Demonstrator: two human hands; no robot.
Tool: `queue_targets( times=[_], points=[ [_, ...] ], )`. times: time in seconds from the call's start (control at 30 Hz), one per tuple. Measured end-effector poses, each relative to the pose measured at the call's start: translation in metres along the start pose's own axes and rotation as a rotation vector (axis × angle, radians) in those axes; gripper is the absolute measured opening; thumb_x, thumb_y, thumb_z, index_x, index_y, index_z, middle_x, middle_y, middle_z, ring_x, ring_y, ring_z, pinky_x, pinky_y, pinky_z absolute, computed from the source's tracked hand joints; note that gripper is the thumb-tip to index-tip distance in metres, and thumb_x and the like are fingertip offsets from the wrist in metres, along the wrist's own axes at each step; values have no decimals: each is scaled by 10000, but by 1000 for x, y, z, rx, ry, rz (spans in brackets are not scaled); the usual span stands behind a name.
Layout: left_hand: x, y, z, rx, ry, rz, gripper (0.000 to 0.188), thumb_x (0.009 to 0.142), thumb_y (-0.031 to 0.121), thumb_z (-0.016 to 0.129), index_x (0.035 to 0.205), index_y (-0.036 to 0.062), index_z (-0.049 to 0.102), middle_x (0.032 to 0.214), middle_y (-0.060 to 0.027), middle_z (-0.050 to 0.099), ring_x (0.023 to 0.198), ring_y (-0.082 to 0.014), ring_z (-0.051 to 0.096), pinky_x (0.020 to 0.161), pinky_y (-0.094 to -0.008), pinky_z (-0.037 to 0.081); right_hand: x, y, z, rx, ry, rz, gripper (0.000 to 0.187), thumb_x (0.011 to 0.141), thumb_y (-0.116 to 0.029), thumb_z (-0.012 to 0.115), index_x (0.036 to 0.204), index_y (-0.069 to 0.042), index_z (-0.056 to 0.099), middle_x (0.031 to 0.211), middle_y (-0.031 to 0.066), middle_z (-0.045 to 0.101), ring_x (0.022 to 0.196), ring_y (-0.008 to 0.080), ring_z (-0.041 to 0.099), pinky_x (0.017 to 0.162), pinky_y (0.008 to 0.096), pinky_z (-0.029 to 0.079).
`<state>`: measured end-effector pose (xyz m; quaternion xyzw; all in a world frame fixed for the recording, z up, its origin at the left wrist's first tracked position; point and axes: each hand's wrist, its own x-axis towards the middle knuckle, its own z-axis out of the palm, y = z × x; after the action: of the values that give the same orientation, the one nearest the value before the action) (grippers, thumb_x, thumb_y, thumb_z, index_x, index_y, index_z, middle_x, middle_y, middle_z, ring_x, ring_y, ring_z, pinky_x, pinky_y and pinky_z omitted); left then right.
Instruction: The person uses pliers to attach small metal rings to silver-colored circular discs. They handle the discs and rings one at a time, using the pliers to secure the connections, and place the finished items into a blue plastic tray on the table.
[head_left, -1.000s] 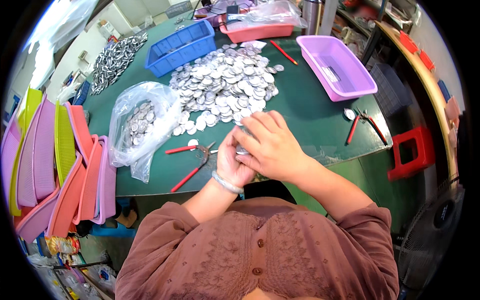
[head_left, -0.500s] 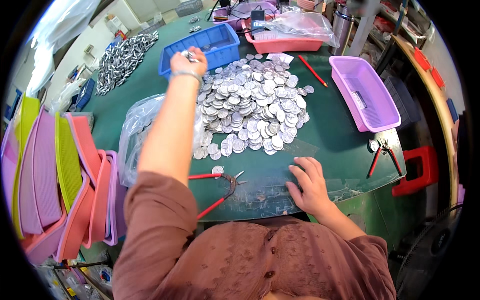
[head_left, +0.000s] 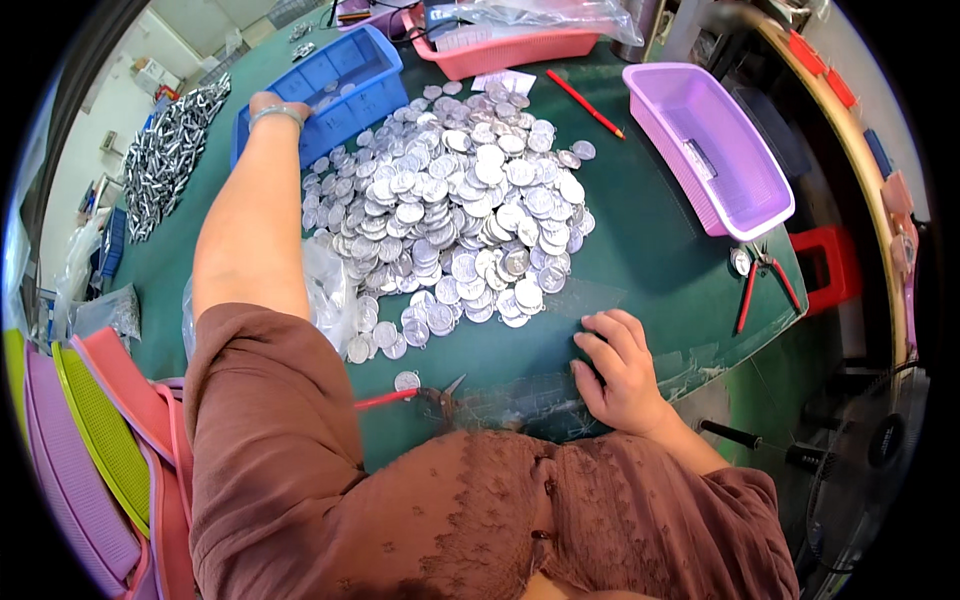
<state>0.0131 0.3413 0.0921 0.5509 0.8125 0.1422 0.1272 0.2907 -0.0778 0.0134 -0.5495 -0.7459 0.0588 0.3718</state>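
My left hand (head_left: 272,104) reaches into the near left part of a blue plastic bin (head_left: 372,108). Its fingers are hidden down inside, and whatever they hold does not show. A few round silver medals lie on the bin's floor. Right of my left forearm spreads a big heap of round silver medals (head_left: 450,200), each with a small loop. My right hand (head_left: 622,372) rests on the table's near edge, fingers apart, holding nothing. Between my arms lie red-handled pliers (head_left: 440,400), partly covered by my sleeve, with a single medal (head_left: 407,381) beside them.
A clear plastic bag (head_left: 330,290) lies under my left forearm. At right are a purple basket (head_left: 665,165), a red pencil-like stick (head_left: 585,103) and smaller red-handled pliers (head_left: 765,265). Far left sits a heap of metal pieces (head_left: 170,150); stacked baskets (head_left: 85,440) stand near left.
My left hand, which held silvery pieces just above the bin's near edge, has moved left and down into the bin. The view has shifted. My right hand stays put.
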Motion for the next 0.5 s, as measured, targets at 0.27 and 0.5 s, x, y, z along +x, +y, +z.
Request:
queue_targets(
  times=[0.27,0.5],
  points=[
    [-39,-4,-32,-1525,-284,42,563,905,303,380,1375,169,102,1406,-116,176,1279,-320,190,1006,-554,192,-2,3,5,0,43,-47,254,639,-25,610,879,20,540,928,155,525,876,339,490,761,393,416],
    [-132,-40,-50,-1012,-479,307,325,844,258,535,1058,13,541,1065,-67,502,944,-158,470,835,-294,401,-5,4,7,-51,9,-99,233,664,-52,600,885,-8,541,925,121,528,903,311,484,800,386,379]
  ],
)
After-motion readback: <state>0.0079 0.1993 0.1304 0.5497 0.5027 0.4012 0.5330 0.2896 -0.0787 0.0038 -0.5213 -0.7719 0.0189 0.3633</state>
